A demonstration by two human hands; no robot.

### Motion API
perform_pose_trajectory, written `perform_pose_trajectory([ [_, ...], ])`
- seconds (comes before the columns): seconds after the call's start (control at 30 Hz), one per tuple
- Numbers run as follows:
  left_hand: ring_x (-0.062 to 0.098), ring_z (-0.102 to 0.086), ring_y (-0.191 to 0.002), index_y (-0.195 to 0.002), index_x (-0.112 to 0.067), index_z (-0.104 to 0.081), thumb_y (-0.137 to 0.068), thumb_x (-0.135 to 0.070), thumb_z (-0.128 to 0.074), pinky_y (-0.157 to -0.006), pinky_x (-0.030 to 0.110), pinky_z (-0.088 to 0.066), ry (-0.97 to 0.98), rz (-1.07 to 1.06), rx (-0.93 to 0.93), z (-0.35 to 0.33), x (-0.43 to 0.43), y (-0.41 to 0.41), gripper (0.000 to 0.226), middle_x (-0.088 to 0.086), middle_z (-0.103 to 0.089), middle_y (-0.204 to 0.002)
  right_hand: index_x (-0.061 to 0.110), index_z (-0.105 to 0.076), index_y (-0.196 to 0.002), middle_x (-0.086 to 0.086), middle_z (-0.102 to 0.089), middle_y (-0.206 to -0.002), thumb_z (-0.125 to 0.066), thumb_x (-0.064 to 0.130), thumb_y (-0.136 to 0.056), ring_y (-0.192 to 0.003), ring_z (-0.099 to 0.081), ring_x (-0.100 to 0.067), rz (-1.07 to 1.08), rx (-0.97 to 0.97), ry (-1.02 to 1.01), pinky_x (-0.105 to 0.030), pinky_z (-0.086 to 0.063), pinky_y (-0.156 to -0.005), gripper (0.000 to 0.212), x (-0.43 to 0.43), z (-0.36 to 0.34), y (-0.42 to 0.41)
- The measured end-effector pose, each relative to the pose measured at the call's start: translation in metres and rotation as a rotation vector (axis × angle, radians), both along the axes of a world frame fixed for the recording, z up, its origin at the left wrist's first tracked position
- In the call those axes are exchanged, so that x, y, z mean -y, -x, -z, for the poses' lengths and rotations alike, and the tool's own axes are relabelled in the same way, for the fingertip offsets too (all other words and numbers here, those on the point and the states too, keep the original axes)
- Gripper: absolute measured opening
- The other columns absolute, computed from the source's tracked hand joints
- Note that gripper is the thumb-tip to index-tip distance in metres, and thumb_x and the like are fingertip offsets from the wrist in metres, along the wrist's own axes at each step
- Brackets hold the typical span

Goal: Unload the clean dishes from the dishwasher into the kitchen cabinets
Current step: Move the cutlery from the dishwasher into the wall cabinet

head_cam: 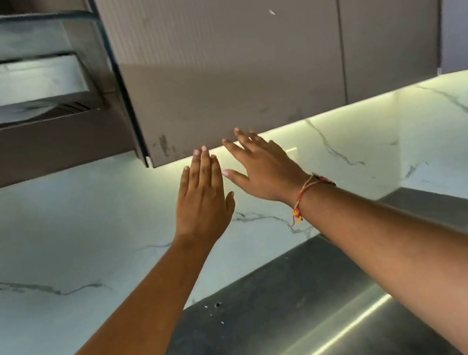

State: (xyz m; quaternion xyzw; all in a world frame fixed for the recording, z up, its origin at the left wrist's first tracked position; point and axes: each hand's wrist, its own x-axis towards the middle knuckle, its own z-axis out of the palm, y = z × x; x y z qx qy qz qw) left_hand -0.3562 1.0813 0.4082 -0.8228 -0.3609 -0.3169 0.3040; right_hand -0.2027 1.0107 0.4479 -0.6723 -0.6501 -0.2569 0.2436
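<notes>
Head view: both arms reach up and forward. The left hand [202, 201] is flat, with its fingers straight and pressed together and nothing in it. Its fingertips [201, 151] reach the lower edge of the wall cabinet door [230, 54] straight above it. The right hand [265, 169], just beside the left and slightly higher, is spread with straight fingers and also holds nothing. Its fingertips overlap the bottom of the same door. Whether either hand actually touches the door cannot be told. A thread bracelet [301, 200] circles the right wrist.

The door looks closed, and a second cabinet door [390, 11] sits beyond the right hand. A range hood [12, 99] hangs out past the left hand. A lit white marble backsplash [66, 236] lies behind both hands, and a dark countertop [282, 324] lies below the forearms.
</notes>
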Motion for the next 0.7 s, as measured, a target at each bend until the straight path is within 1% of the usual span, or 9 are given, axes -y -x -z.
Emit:
perform_pose_trajectory([
  [0.1,0.028,0.012,-0.149,-0.155,-0.006,-0.006,-0.1,-0.053,-0.028,-0.122,0.043,0.001,0.075,0.11,-0.023,0.045,0.024,-0.031,0.076,0.013,0.009,-0.163,0.03,-0.014,-0.156,-0.004,-0.005,-0.166,-0.025,0.066,-0.097,-0.152,-0.006,-0.029,0.136,-0.041,0.099,-0.053,-0.016,-0.12,0.07,0.044,0.054,-0.03],
  [0.17,0.027,0.01,-0.15,-0.155,-0.007,-0.008,-0.1,-0.053,-0.027,-0.122,0.044,0.0,0.135,0.2,-0.053,0.08,0.049,-0.055,0.074,0.012,0.007,-0.163,0.031,-0.012,-0.156,-0.003,-0.001,-0.166,-0.024,0.067,-0.096,-0.152,-0.002,-0.028,0.216,-0.105,0.177,-0.053,-0.014,-0.121,0.072,0.081,0.094,-0.051],
  [0.23,0.027,0.007,-0.15,-0.155,-0.008,-0.011,-0.1,-0.053,-0.026,-0.122,0.045,-0.003,0.211,0.305,-0.108,0.113,0.083,-0.082,0.073,0.011,0.004,-0.163,0.03,-0.014,-0.156,-0.004,-0.003,-0.166,-0.024,0.068,-0.095,-0.152,-0.002,-0.028,0.316,-0.173,0.231,-0.055,-0.015,-0.12,0.072,0.127,0.135,-0.071],
  [0.3,0.028,0.0,-0.151,-0.154,-0.008,-0.018,-0.1,-0.052,-0.03,-0.121,0.046,-0.008,0.285,0.407,-0.147,0.145,0.124,-0.106,0.071,0.012,-0.003,-0.163,0.029,-0.017,-0.155,-0.007,-0.006,-0.165,-0.027,0.068,-0.095,-0.152,-0.005,-0.03,0.418,-0.239,0.273,-0.056,-0.017,-0.119,0.072,0.179,0.176,-0.086],
  [0.37,0.028,-0.01,-0.15,-0.151,-0.007,-0.028,-0.1,-0.05,-0.032,-0.12,0.047,-0.018,0.355,0.508,-0.163,0.178,0.176,-0.129,0.067,0.013,-0.015,-0.162,0.03,-0.016,-0.156,-0.01,-0.005,-0.165,-0.028,0.066,-0.095,-0.152,-0.006,-0.03,0.511,-0.319,0.314,-0.055,-0.017,-0.119,0.072,0.241,0.214,-0.098],
  [0.43,0.028,-0.021,-0.148,-0.146,-0.008,-0.038,-0.099,-0.048,-0.032,-0.117,0.047,-0.027,0.469,0.602,-0.155,0.213,0.237,-0.147,0.062,0.013,-0.027,-0.158,0.03,-0.016,-0.156,-0.011,-0.006,-0.165,-0.03,0.063,-0.097,-0.151,-0.006,-0.031,0.6,-0.4,0.34,-0.055,-0.016,-0.119,0.069,0.307,0.25,-0.105],
  [0.47,0.027,-0.022,-0.148,-0.146,-0.008,-0.038,-0.099,-0.048,-0.03,-0.117,0.046,-0.026,0.529,0.635,-0.166,0.231,0.264,-0.152,0.062,0.012,-0.028,-0.158,0.029,-0.016,-0.156,-0.011,-0.007,-0.164,-0.03,0.063,-0.097,-0.151,-0.007,-0.031,0.642,-0.438,0.352,-0.055,-0.016,-0.119,0.069,0.335,0.266,-0.106],
  [0.57,0.024,-0.009,-0.151,-0.153,-0.011,-0.022,-0.102,-0.051,-0.019,-0.12,0.041,-0.012,0.692,0.716,-0.312,0.287,0.362,-0.164,0.066,0.01,-0.016,-0.162,0.027,-0.015,-0.156,-0.012,-0.008,-0.164,-0.027,0.064,-0.097,-0.151,-0.007,-0.031,0.812,-0.548,0.406,-0.055,-0.016,-0.119,0.071,0.437,0.317,-0.096],
  [0.7,0.022,-0.004,-0.151,-0.154,-0.012,-0.018,-0.1,-0.059,-0.02,-0.121,0.039,-0.009,0.85,0.85,-0.48,0.337,0.488,-0.154,0.071,0.006,-0.008,-0.164,0.028,-0.015,-0.156,-0.014,-0.012,-0.163,-0.027,0.066,-0.096,-0.15,-0.012,-0.034,1.026,-0.699,0.473,-0.055,-0.021,-0.119,0.073,0.573,0.38,-0.054],
])
